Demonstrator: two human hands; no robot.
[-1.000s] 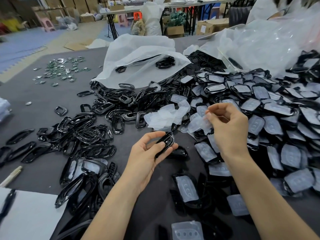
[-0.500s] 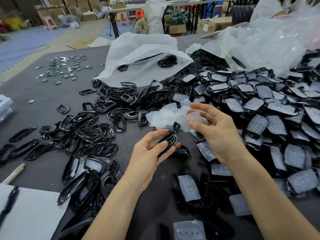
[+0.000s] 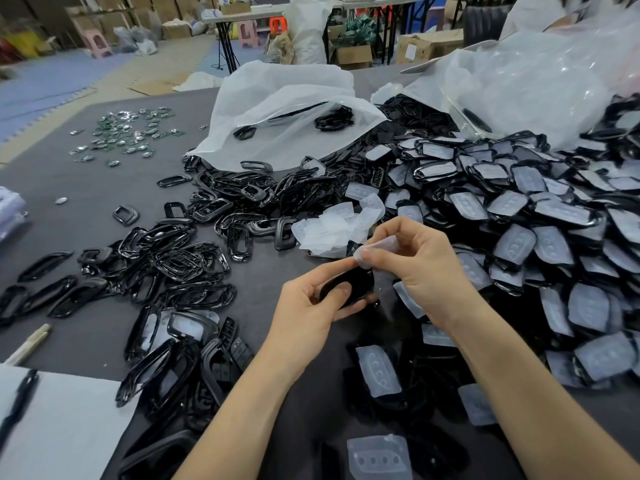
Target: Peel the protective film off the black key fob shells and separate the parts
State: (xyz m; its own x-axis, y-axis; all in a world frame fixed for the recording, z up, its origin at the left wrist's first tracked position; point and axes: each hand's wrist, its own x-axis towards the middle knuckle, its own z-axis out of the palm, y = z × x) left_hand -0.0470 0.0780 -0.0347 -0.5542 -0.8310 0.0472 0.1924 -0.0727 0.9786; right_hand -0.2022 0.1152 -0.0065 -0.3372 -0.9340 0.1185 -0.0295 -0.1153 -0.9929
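My left hand (image 3: 311, 303) grips a black key fob shell (image 3: 349, 284) just above the grey table (image 3: 86, 188). My right hand (image 3: 415, 268) pinches a piece of clear protective film (image 3: 375, 247) at the shell's upper end, thumb and fingers curled round it. A small heap of peeled film (image 3: 332, 226) lies just beyond the hands. To the right spreads a big pile of film-covered shells (image 3: 536, 220). Black frames and rings (image 3: 180, 261) lie scattered on the left.
White plastic bags (image 3: 284, 109) sit at the back of the table, a clear one (image 3: 540, 77) at the right. Small green circuit boards (image 3: 128, 136) lie far left. A white sheet with a pen (image 3: 20, 400) is at the near left corner.
My right hand dropped the earlier film on the heap, came back to the shell in my left hand and now pinches film at its top end. My left hand has turned the shell.
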